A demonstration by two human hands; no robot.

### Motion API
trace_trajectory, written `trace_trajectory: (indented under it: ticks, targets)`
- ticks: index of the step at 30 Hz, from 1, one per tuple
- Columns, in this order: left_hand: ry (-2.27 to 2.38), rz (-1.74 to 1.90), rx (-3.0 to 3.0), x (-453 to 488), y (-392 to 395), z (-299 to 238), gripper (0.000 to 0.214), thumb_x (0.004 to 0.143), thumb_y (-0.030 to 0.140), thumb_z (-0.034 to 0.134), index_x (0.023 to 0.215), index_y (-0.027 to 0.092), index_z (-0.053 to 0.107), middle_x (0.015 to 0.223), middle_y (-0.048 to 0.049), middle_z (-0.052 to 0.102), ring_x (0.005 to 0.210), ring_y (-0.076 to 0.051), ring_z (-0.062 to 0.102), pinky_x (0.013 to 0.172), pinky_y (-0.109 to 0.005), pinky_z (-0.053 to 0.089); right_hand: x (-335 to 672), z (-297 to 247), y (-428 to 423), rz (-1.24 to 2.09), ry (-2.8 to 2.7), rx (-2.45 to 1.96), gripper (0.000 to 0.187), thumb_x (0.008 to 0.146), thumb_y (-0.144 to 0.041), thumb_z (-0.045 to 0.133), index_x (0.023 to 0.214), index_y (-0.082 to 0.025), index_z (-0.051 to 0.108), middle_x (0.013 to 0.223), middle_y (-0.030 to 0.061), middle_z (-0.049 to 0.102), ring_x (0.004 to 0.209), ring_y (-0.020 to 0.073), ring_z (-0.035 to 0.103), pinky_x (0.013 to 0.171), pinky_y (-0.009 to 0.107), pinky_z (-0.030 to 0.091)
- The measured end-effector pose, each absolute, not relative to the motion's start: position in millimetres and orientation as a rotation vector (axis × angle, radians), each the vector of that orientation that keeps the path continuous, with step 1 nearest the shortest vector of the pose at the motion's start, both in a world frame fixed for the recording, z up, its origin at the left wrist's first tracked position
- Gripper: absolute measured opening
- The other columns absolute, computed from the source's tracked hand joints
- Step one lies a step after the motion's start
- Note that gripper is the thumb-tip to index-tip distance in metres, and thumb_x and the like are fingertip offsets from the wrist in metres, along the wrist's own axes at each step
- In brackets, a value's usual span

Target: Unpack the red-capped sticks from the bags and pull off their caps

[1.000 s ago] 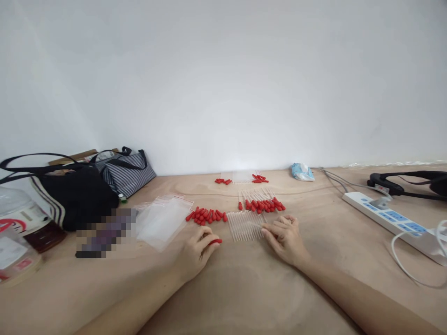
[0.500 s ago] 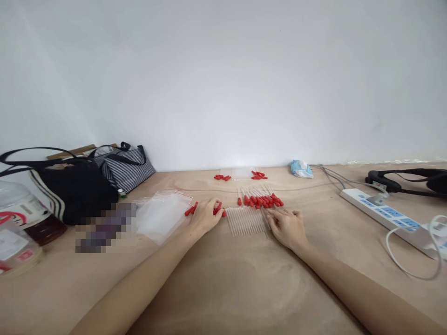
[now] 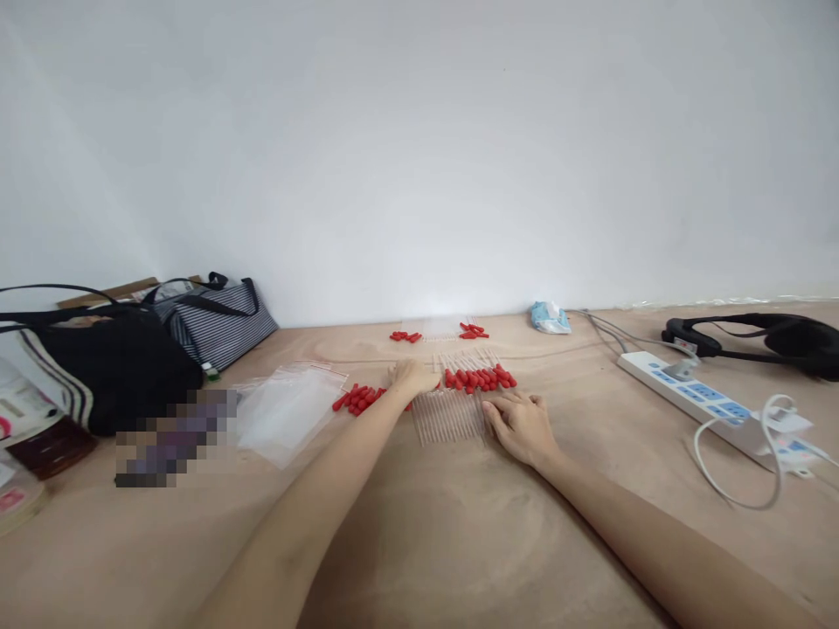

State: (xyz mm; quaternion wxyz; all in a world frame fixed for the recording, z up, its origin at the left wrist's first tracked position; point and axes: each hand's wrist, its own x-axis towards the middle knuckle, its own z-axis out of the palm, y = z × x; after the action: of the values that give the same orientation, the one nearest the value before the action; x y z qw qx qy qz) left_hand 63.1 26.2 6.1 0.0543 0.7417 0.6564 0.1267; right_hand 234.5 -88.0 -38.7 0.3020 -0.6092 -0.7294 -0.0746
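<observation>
Bare thin glass tubes (image 3: pixel 446 418) lie side by side in a row on the wooden table. Behind them is another row of tubes fitted with red rubber bulbs (image 3: pixel 481 379). My left hand (image 3: pixel 414 376) is curled at the left end of that row. Red shows at its right edge; its fingers are partly hidden and blurred, so what they hold is unclear. Loose red bulbs (image 3: pixel 362 399) form a pile to its left, partly behind my forearm. My right hand (image 3: pixel 523 426) rests on the table, fingers stretched out, its fingertips at the right end of the bare tubes.
Clear plastic bags (image 3: pixel 292 415) lie left of the pile, before a black bag (image 3: pixel 137 367) and a striped bag (image 3: pixel 226 323). More red bulbs (image 3: pixel 473 331) sit near the wall. At right are a mask (image 3: pixel 551 318), a power strip (image 3: pixel 688 393) with cables, and black headgear (image 3: pixel 753 342).
My left hand has moved right and away from me, from the loose bulbs to the left end of the bulbed tubes, uncovering more of the pile. My right hand stays beside the bare tubes.
</observation>
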Motion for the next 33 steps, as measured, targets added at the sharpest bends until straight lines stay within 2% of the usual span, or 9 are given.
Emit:
trace_trajectory:
  ticks: [5,9,11,14,18,22,26,30,33]
  targets:
    - [2.07,0.322,2.163,68.2,39.5,4.4,0.019,0.057,0.035,0.061,0.064,0.018,0.064,0.075,-0.0101,0.068,0.078,-0.027,0.061,0.062,-0.03,0.042,236.0,-40.0,-86.9,-0.206,-1.9,-1.592,0.031,0.087,-0.033,0.037,0.074,-0.024,0.064,0.079,0.0013,0.066,0.078,0.0161,0.054,0.068,0.031,0.025]
    - [1.976,0.434,2.29,48.7,23.6,17.6,0.018,0.068,0.031,0.052,0.065,0.016,0.062,0.073,-0.0103,0.066,0.076,-0.024,0.061,0.062,-0.029,0.041,238.1,-44.5,-84.1,-0.195,-1.858,-1.525,0.028,0.085,-0.034,0.039,0.083,-0.024,0.064,0.078,0.0023,0.064,0.076,0.0158,0.055,0.07,0.031,0.03]
    - [1.854,0.5,2.396,31.3,2.5,22.1,0.02,0.073,0.029,0.047,0.065,0.016,0.059,0.071,-0.0081,0.064,0.073,-0.021,0.06,0.062,-0.027,0.041,237.2,-45.7,-83.4,-0.173,-1.821,-1.438,0.028,0.085,-0.036,0.04,0.09,-0.022,0.063,0.079,0.0042,0.062,0.077,0.0165,0.055,0.07,0.031,0.033]
    - [1.646,0.567,2.535,2.3,-37.3,18.8,0.011,0.075,0.024,0.047,0.073,0.018,0.056,0.076,-0.0022,0.062,0.069,-0.015,0.057,0.063,-0.025,0.042,230.3,-42.8,-87.6,-0.213,-1.806,-1.279,0.037,0.081,-0.043,0.045,0.106,-0.019,0.057,0.094,0.0098,0.058,0.09,0.0202,0.052,0.074,0.033,0.037]
    - [1.086,0.796,2.776,-22.9,-77.5,-0.3,0.01,0.079,0.021,0.045,0.072,0.017,0.051,0.073,-0.002,0.055,0.066,-0.013,0.053,0.063,-0.024,0.043,211.7,-33.5,-101.5,-0.334,-2.027,-1.114,0.047,0.077,-0.049,0.051,0.116,-0.022,0.051,0.111,0.0105,0.053,0.101,0.0224,0.046,0.086,0.04,0.03]
    - [0.875,0.878,2.814,-24.7,-89.8,-15.3,0.011,0.082,0.019,0.042,0.075,0.017,0.05,0.074,-0.0026,0.054,0.067,-0.012,0.053,0.062,-0.022,0.043,193.7,-32.3,-109.3,-0.322,-2.181,-1.029,0.031,0.083,-0.04,0.048,0.109,-0.025,0.056,0.093,0.0043,0.062,0.092,0.0183,0.049,0.092,0.042,0.02]
    - [0.839,0.935,2.804,-21.0,-89.4,-19.9,0.009,0.082,0.019,0.044,0.08,0.016,0.052,0.08,-0.0043,0.057,0.074,-0.013,0.055,0.067,-0.023,0.045,186.3,-36.7,-108.1,-0.272,-2.196,-0.995,0.022,0.085,-0.03,0.046,0.1,-0.026,0.061,0.069,-0.0004,0.061,0.078,0.0144,0.049,0.09,0.041,0.018]
    - [0.731,0.983,2.843,-21.0,-85.4,-22.9,0.02,0.08,0.028,0.054,0.097,0.017,0.055,0.096,-0.0067,0.062,0.091,-0.018,0.055,0.081,-0.031,0.044,186.3,-36.7,-108.2,-0.273,-2.196,-0.956,0.021,0.085,-0.029,0.046,0.097,-0.027,0.062,0.063,-0.0017,0.058,0.072,0.0129,0.046,0.087,0.039,0.019]
    - [0.649,1.022,2.845,-20.7,-83.6,-24.9,0.013,0.083,0.025,0.05,0.09,0.018,0.059,0.089,-0.0038,0.065,0.087,-0.017,0.057,0.079,-0.03,0.044,187.0,-35.9,-109.1,-0.271,-2.204,-0.925,0.019,0.084,-0.028,0.047,0.092,-0.027,0.064,0.06,-0.0023,0.057,0.07,0.0126,0.045,0.086,0.039,0.018]
